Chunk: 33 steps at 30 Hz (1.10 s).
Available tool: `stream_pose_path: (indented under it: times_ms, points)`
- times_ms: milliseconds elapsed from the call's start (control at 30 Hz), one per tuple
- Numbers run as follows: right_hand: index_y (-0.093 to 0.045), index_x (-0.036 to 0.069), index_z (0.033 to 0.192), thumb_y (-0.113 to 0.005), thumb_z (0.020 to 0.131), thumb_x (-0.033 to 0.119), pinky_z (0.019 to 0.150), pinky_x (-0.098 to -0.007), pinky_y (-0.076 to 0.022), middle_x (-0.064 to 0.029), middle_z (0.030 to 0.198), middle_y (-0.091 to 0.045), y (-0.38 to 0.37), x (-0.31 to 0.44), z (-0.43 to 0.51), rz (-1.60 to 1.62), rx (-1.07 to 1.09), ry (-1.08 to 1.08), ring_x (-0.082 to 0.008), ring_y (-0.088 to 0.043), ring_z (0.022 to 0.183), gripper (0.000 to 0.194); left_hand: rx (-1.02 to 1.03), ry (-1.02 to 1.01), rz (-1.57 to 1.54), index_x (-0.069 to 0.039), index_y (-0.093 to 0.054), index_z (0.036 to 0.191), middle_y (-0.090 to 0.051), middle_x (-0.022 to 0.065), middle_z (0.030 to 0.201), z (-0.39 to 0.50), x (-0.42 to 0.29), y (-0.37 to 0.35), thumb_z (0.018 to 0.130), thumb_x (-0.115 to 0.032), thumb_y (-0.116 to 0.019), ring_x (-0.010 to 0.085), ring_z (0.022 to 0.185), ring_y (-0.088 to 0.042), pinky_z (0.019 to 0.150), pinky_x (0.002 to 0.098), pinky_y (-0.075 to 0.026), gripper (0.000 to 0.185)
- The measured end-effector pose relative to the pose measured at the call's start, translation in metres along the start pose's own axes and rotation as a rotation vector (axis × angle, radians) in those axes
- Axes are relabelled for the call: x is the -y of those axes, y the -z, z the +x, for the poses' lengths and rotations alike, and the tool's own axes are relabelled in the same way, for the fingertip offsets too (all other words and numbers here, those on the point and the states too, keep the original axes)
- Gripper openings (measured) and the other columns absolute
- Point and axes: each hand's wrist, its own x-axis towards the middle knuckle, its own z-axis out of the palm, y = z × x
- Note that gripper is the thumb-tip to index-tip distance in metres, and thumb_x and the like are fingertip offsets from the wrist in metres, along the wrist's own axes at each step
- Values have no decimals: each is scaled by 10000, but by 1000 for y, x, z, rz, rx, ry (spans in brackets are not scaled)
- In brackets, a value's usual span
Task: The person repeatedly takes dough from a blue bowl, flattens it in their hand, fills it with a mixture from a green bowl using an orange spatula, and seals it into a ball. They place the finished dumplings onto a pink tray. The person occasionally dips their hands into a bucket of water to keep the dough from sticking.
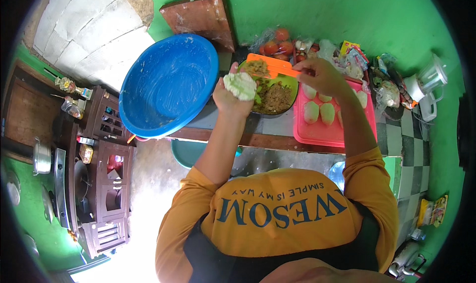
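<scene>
On the palm of my left hand [232, 103] rests a flattened piece of pale green and white dough [241, 86]. My right hand [320, 76] grips the handle of an orange plastic spatula [277, 64]. A lump of brownish filling [256, 67] lies on the spatula's blade, just above the dough and over the far side of a green bowl [292, 86]. More crumbly brown filling [275, 97] lies in that bowl. Under my right forearm, a pink tray [319, 133] bears several oval pale green dough pieces [327, 114], some hidden by the arm.
Left of the bowl leans a large blue basin [167, 82] with dough residue. A wooden board [200, 20] stands behind it. Bagged tomatoes [277, 46] and packets [351, 56] line the green wall. A blender [427, 82] stands at right. The counter edge [267, 138] runs before me.
</scene>
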Motion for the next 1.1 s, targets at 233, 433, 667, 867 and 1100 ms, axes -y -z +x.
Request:
stream_pose_path:
  times_ms: [233, 433, 667, 867, 1100]
  points:
    - [-574, 52, 1060, -566, 741, 65, 610, -353, -453, -92, 798, -522, -63, 51, -27, -539, -336, 83, -258, -567, 724, 319, -66, -100, -105, -125, -465, 1201, -448, 95, 1214, 32, 24, -41, 921, -316, -208, 282, 1128, -416, 963, 447, -320, 425]
    - [-574, 42, 1040, -528, 743, 92, 644, -397, -456, -126, 857, -524, -67, 54, -36, -310, -409, 120, -305, -560, 769, 305, -17, -73, -200, -173, -478, 1170, -492, 67, 1145, 29, 13, -31, 904, -294, -260, 256, 1104, -424, 968, 484, -302, 364]
    - [-611, 34, 997, -571, 762, 206, 741, -399, -444, -144, 910, -557, -62, 15, -14, -270, -146, 12, -298, -559, 867, 293, 30, -33, -64, -106, -471, 1160, -477, 78, 1209, -15, -7, -2, 916, -306, -264, 265, 1118, -442, 942, 487, -339, 377]
    - [-622, 42, 981, -584, 777, 239, 718, -373, -435, -141, 822, -557, -94, 74, 35, 170, -133, 339, -293, -555, 823, 287, 386, 35, -98, -64, -470, 1155, -543, 119, 1102, -13, -4, 25, 920, -276, -295, 272, 1020, -521, 905, 413, -401, 362]
    - [-620, 34, 956, -599, 767, 195, 684, -370, -428, -136, 812, -532, -92, 89, 20, 103, -25, 241, -290, -540, 764, 249, 249, 17, -146, -68, -481, 1131, -558, 119, 1026, -16, -6, 23, 917, -285, -315, 280, 972, -529, 876, 435, -416, 347]
